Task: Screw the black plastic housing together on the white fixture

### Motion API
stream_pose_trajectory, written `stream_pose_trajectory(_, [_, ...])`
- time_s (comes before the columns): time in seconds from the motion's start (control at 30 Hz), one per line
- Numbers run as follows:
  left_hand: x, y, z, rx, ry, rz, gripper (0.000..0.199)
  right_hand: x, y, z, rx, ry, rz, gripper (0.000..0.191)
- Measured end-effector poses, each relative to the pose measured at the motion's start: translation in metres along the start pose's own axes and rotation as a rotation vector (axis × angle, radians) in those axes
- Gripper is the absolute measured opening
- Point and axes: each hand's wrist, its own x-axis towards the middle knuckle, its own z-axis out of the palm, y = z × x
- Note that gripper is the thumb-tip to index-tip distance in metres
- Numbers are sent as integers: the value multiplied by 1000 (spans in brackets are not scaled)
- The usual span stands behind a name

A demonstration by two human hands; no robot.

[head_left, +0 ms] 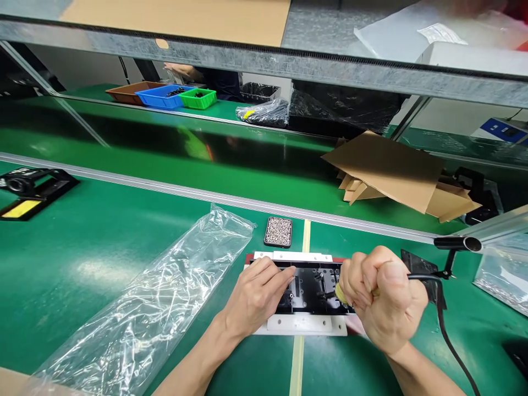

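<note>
My right hand (383, 297) is closed around a corded electric screwdriver. Its yellow nose (340, 293) shows past my fingers, and a dark tip points left over a black plastic part (307, 289). That long part lies in a white fixture (307, 324) with screw holes along its edges. Over the part's left end is my left hand (262, 291), fingers bent and pressed together, fingertips at the part. Whatever they pinch is hidden. Just behind the fixture sits a small black tray (278, 231) full of tiny metal screws.
A clear plastic bag (165, 308) lies to the left. A black holder (447, 264) with a tube stands at right, near the screwdriver's cord (447, 330). Cardboard sheets (388, 168) are stacked behind the metal rail. A shelf (247, 66) crosses overhead; a co-worker's hand (183, 70) shows beyond.
</note>
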Motion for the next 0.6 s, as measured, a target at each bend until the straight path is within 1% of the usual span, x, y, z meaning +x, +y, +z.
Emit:
stream_pose_trajectory(0.37, [0,0,1,7,11,6,25,0,0,0,-9,8,16,47])
stream_pose_trajectory(0.6, [1,1,0,-16,39,9,26,-2,-1,-1,-9,-1,17,48])
